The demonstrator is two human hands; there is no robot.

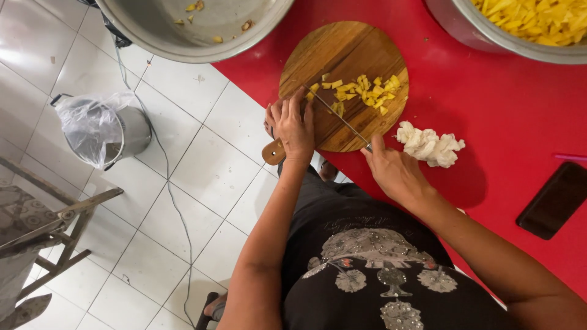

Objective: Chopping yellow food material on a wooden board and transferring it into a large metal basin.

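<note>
Flanking one board (342, 49), two hands (293, 125)

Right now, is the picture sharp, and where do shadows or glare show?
Head view: mostly sharp; the left hand and right hand show little blur. The crumpled white lump casts a soft shadow on the red table. The steel bowl and floor tiles show mild sheen; the edges bend slightly.
</note>
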